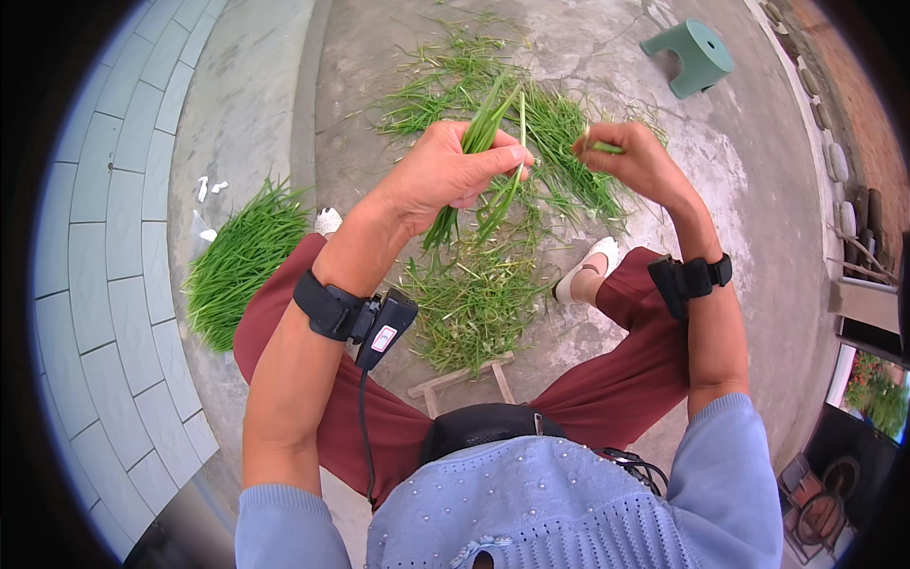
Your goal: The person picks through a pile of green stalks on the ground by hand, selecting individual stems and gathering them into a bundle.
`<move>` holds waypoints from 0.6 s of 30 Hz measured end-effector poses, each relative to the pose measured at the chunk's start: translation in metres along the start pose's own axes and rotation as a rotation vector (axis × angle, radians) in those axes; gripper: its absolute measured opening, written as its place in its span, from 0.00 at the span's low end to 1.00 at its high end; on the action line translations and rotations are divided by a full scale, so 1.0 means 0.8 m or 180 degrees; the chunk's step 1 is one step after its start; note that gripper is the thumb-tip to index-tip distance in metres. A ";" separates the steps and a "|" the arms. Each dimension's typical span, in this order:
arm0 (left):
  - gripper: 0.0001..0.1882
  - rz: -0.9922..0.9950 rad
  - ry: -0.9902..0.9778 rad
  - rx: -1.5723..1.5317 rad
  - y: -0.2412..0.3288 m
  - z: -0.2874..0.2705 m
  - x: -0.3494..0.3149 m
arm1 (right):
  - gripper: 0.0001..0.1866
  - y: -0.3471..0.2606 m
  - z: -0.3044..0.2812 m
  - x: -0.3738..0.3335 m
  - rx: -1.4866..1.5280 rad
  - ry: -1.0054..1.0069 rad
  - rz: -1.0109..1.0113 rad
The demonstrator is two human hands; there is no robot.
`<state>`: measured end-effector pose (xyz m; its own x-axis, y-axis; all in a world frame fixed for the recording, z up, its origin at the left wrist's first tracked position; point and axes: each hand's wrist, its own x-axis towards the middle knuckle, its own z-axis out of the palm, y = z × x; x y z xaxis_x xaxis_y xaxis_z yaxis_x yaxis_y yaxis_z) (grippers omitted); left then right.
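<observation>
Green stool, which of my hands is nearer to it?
Right. Your right hand is below and left of the stool in the picture; your left hand, holding green stalks, is farther left.

Bright, diffuse daylight spreads evenly over the concrete floor (pixel 758 228), apparently from above, leaving soft-edged shading under the green stool (pixel 700 66) and deeper gloom at the lower right, where a wheeled object (pixel 820 517) shows only dimly. The fisheye lens bows the pale tiles (pixel 104 284) along the left and darkens into a black surround edged with bluish fringing. Near the centre, the left hand (pixel 455 166) and green stalks (pixel 485 125) look fairly crisp, while detail softens toward the rim.
</observation>
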<state>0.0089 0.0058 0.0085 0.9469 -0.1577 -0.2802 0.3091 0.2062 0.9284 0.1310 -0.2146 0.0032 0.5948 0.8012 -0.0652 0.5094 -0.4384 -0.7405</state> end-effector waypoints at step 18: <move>0.11 -0.0113 -0.0112 -0.0079 -0.014 0.012 0.007 | 0.14 -0.047 0.059 0.019 0.1364 0.0815 0.0120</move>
<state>0.0100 -0.0068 -0.0010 0.9317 -0.1991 -0.3037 0.3450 0.2238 0.9116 0.0918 -0.1665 -0.0018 0.7689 0.6387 0.0294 0.2152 -0.2153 -0.9525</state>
